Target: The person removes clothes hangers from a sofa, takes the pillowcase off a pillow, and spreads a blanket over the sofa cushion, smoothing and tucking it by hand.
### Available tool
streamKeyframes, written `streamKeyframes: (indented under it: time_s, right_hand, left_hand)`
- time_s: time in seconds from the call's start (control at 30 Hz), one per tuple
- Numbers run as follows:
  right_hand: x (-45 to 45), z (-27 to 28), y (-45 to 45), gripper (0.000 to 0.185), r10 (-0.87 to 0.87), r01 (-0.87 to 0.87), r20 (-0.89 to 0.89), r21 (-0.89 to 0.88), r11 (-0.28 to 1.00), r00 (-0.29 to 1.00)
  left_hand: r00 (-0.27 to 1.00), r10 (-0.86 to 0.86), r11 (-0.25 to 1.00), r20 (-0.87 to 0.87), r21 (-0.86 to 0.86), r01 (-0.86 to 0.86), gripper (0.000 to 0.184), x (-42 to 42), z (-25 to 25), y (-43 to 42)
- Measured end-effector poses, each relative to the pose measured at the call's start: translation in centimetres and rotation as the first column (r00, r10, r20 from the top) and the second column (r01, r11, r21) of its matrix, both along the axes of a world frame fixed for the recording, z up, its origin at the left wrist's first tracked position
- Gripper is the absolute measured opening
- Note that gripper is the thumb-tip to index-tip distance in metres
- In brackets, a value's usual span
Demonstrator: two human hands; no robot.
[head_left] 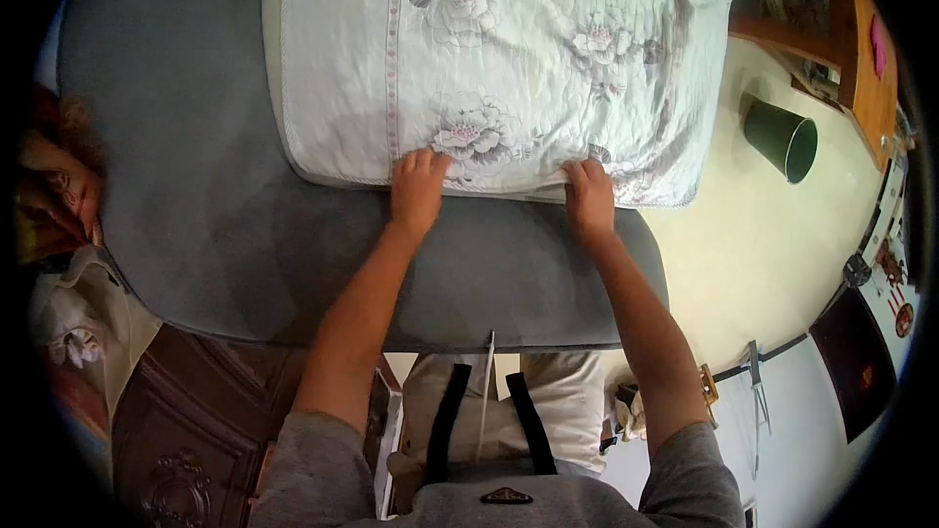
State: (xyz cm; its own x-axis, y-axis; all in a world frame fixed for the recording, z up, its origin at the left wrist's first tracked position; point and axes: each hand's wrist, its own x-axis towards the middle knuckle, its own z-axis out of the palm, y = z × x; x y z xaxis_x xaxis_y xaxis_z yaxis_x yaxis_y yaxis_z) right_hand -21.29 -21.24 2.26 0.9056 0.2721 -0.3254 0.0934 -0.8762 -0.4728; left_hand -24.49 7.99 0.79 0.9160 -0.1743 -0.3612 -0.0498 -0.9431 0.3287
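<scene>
Floral cloth (533,59), white with grey-pink blooms, lay over the far part of a grey padded surface (284,269), its right side reaching past that surface's edge. The person's left hand (418,194) rested with fingers over the near hem, close to a dotted pink stripe; whether that grip pinched the fabric, I could not tell. The right hand (591,200) had its grip closed on the same hem, gathering small creases. The step in hand looked like handling the near edge, the rest lying spread but wrinkled, mostly towards the right. To my eye, evening that edge called for both hands working together, with light tension. A green bin (770,137) stood right of the padded surface, on the pale floor (763,244).
</scene>
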Motion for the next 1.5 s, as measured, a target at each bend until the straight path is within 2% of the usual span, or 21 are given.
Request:
streamKeyframes:
  time_s: [0.07, 0.17, 0.3, 0.37, 0.43, 0.53, 0.57, 0.67, 0.7, 0.73, 0.8, 0.87, 0.93, 1.03, 1.07, 1.13, 1.17, 1.27, 1.37, 1.47, 1.5]
  right_hand:
    - [-0.1, 0.1, -0.1, 0.024, -0.038, 0.038, 0.011, 0.0, 0.999, 0.999]
    - [-0.5, 1.1, -1.4, 0.026, 0.061, -0.06, -0.049, 0.019, 0.998, 0.997]
    - [-0.5, 0.5, -4.3, 0.028, 0.161, -0.133, 0.094, -0.255, 0.958, 0.982]
    - [-0.9, -0.4, -6.2, 0.028, 0.019, 0.008, 0.072, -0.354, 0.935, 0.997]
    - [-1.4, -0.6, -7.1, 0.025, -0.052, 0.067, 0.046, -0.425, 0.903, 0.998]
    - [-2.0, -0.1, -7.6, 0.021, 0.099, -0.076, 0.055, -0.327, 0.942, 0.994]
    - [-1.8, 0.6, -8.0, 0.021, 0.027, -0.157, -0.33, -0.375, 0.914, 0.944]
    - [-3.1, 0.9, -11.2, 0.025, 0.144, -0.205, -0.215, -0.295, 0.933, 0.966]
    - [-2.3, 1.9, -10.5, 0.032, 0.091, -0.185, -0.257, -0.369, 0.911, 0.962]
    - [-1.9, 1.7, -10.0, 0.034, 0.114, -0.174, -0.175, -0.387, 0.905, 0.978]
    - [-1.8, 1.0, -9.4, 0.039, 0.163, -0.155, -0.018, -0.423, 0.893, 0.986]
    - [-1.6, -0.5, -8.4, 0.045, 0.097, -0.092, -0.014, -0.448, 0.889, 0.995]
    - [-1.5, -2.1, -7.6, 0.044, 0.021, -0.005, 0.025, -0.5, 0.866, 0.999]
    - [-0.9, -2.5, -7.8, 0.036, -0.09, 0.108, 0.063, -0.427, 0.898, 0.994]
    - [-0.8, -2.1, -8.1, 0.033, -0.094, 0.102, 0.041, -0.319, 0.942, 0.995]
    - [0.1, -1.0, -9.5, 0.027, -0.091, 0.091, 0.005, -0.095, 0.991, 0.996]
    - [0.1, -1.0, -10.1, 0.024, -0.061, 0.067, 0.081, -0.066, 0.996, 0.995]
    - [0.2, 0.5, -11.9, 0.023, 0.032, -0.027, 0.107, -0.046, 0.999, 0.994]
    - [0.4, 2.1, -12.5, 0.02, 0.114, -0.103, 0.089, -0.124, 0.987, 0.989]
    - [0.4, 2.1, -12.7, 0.017, 0.172, -0.169, 0.005, -0.173, 0.97, 0.985]
    - [0.7, 2.3, -12.6, 0.017, 0.184, -0.189, -0.046, -0.161, 0.969, 0.982]
  left_hand:
    - [0.99, 0.125, 0.991, -0.063, 0.058, -0.121, 0.03, -0.2, -0.8, 1.2]
    - [0.982, 0.177, 0.97, 0.072, 0.156, -0.187, 0.028, -0.7, -0.4, 4.5]
    - [0.966, 0.242, 0.929, 0.087, 0.268, -0.257, 0.026, -1.1, -0.2, 8.5]
    - [0.964, 0.256, 0.913, 0.078, 0.308, -0.267, 0.026, -1.2, -0.7, 10.1]
    - [0.995, 0.089, 0.952, 0.053, 0.29, -0.1, 0.026, -1.2, -0.3, 11.5]
    - [0.996, -0.082, 0.964, -0.036, 0.252, 0.088, 0.027, -0.8, 1.8, 13.1]
    - [0.99, -0.125, 0.961, -0.069, 0.238, 0.138, 0.027, -0.3, 2.8, 13.4]
    - [0.964, -0.142, 0.951, -0.227, 0.24, 0.197, 0.027, 1.4, 5.5, 13.6]
    - [0.967, -0.146, 0.955, -0.209, 0.224, 0.193, 0.026, 1.5, 5.8, 14.0]
    - [0.971, -0.148, 0.96, -0.189, 0.208, 0.187, 0.026, 1.5, 5.7, 14.4]
    - [0.984, -0.099, 0.973, -0.149, 0.193, 0.127, 0.024, 1.4, 5.3, 14.5]
    - [0.994, 0.003, 0.981, -0.108, 0.194, 0.018, 0.023, 1.3, 4.6, 14.3]
    - [0.998, 0.004, 0.985, -0.063, 0.171, 0.007, 0.023, 0.2, 2.8, 15.3]
    - [0.987, 0.144, 0.981, 0.067, 0.122, -0.151, 0.024, -0.8, 1.1, 15.2]
    - [0.97, 0.213, 0.97, 0.118, 0.096, -0.224, 0.025, -1.2, 1.0, 15.2]
    - [0.98, 0.17, 0.969, 0.103, 0.164, -0.185, 0.026, -1.3, 1.4, 14.8]
    - [0.984, 0.149, 0.966, 0.099, 0.196, -0.166, 0.027, -1.0, 1.5, 14.6]
    - [0.993, 0.105, 0.966, 0.046, 0.231, -0.113, 0.031, -1.2, 0.5, 15.4]
    - [0.999, -0.044, 0.987, 0.028, 0.156, 0.039, 0.025, 0.1, 1.0, 16.6]
    - [0.955, -0.195, 0.95, -0.222, 0.199, 0.24, 0.021, 0.5, 1.2, 18.1]
    - [0.942, -0.245, 0.931, -0.229, 0.217, 0.294, 0.021, 0.7, 1.7, 18.2]
